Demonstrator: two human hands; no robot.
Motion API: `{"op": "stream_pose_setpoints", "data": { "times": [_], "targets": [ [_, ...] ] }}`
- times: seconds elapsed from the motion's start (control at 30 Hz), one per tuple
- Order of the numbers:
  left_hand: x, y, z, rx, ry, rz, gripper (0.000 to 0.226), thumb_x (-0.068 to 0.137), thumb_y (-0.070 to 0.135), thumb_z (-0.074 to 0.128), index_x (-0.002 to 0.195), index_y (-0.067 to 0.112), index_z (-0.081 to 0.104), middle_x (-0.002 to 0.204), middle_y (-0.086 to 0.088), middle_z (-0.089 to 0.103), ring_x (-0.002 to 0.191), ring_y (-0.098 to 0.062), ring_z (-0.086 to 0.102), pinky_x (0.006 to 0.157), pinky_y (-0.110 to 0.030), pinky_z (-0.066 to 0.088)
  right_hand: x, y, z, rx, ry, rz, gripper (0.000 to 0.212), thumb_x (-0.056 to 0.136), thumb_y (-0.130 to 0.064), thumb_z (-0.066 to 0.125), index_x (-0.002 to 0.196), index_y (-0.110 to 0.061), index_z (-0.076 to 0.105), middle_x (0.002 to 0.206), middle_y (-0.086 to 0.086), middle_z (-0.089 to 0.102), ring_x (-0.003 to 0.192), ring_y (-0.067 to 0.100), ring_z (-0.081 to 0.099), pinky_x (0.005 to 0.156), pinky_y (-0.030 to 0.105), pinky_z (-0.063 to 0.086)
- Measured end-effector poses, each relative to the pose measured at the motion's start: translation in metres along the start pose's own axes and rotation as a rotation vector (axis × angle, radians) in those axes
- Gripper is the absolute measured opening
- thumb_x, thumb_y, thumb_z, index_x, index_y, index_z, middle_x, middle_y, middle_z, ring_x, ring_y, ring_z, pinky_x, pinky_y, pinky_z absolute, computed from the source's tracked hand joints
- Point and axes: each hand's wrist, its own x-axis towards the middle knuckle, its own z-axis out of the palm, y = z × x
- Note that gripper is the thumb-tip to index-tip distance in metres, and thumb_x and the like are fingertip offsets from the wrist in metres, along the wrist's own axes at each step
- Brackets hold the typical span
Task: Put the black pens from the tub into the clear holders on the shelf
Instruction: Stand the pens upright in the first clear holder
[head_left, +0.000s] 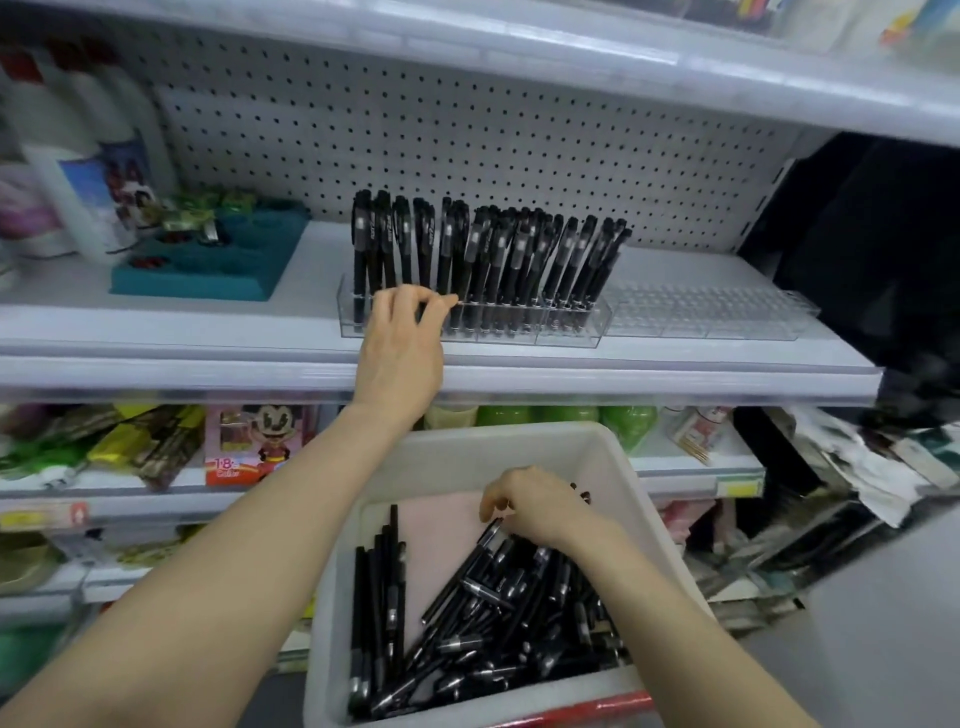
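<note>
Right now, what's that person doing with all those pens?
A person is stocking a shop shelf. Their right hand is in the white tub, curled round loose black pens. Their left hand is up at the clear holder, crowded with upright pens; whether it holds one is unclear. The next holder along sits empty.

Left hand (402, 343) reaches up, fingers pinched; right hand (535, 504) low, fingers curled downward.

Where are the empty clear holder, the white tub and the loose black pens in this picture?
empty clear holder (701, 312): head view, on its gridded top.
white tub (467, 452): head view, on the inside of its far wall.
loose black pens (498, 623): head view, on the middle of the pile.
</note>
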Motion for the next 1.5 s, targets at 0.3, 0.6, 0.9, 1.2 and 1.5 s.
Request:
{"op": "stream_pose_setpoints", "data": {
  "times": [0.3, 0.6, 0.9, 1.2, 1.5],
  "targets": [
    [0.0, 0.0, -0.004, 0.004, -0.016, 0.016, 0.051, 0.085, -0.005, 0.059, 0.133, 0.011, 0.054, 0.121, -0.009, 0.051, 0.114, -0.027, 0.041, 0.089, -0.035, 0.048, 0.008, 0.011, 0.008, 0.024, -0.035, -0.018, 0.018, 0.081, -0.018, 0.07, 0.098, -0.022, 0.068, 0.108, -0.001, 0.062, 0.099, 0.02, 0.06, 0.082, 0.028, 0.046],
    [0.003, 0.0, -0.006, 0.01, 0.0, 0.036, 0.052, 0.082, -0.005, 0.064, 0.131, 0.011, 0.056, 0.12, -0.008, 0.054, 0.113, -0.025, 0.043, 0.093, -0.036, 0.048, -0.024, 0.028, -0.091, 0.731, 0.256, -0.046, 0.013, 0.086, -0.009, 0.072, 0.097, -0.014, 0.074, 0.089, 0.004, 0.074, 0.077, 0.007, 0.062, 0.076, 0.017, 0.049],
    [0.01, 0.015, 0.002, 0.016, 0.0, 0.176, 0.057, 0.078, -0.007, 0.068, 0.131, 0.008, 0.058, 0.13, -0.009, 0.057, 0.123, -0.028, 0.046, 0.106, -0.043, 0.043, -0.028, 0.035, -0.179, 0.956, 0.852, -0.095, 0.014, 0.098, -0.009, 0.054, 0.102, -0.017, 0.065, 0.087, 0.003, 0.073, 0.081, 0.016, 0.068, 0.065, 0.025, 0.055],
    [0.01, 0.013, 0.009, -0.023, 0.019, 0.158, 0.051, 0.081, -0.003, 0.066, 0.13, 0.009, 0.06, 0.12, -0.009, 0.058, 0.111, -0.027, 0.047, 0.095, -0.04, 0.047, -0.007, 0.015, -0.207, 0.585, 1.171, -0.087, 0.015, 0.098, -0.024, 0.055, 0.108, -0.018, 0.065, 0.086, -0.006, 0.069, 0.07, 0.005, 0.062, 0.067, 0.019, 0.051],
    [0.009, 0.012, 0.01, -0.046, 0.028, 0.158, 0.051, 0.081, -0.003, 0.065, 0.13, 0.01, 0.059, 0.117, -0.007, 0.057, 0.108, -0.027, 0.048, 0.092, -0.039, 0.049, 0.014, 0.008, -0.207, 0.439, 1.101, -0.07, 0.021, 0.096, -0.025, 0.058, 0.111, -0.013, 0.067, 0.085, 0.001, 0.07, 0.08, 0.02, 0.065, 0.078, 0.041, 0.054]
  ]
}}
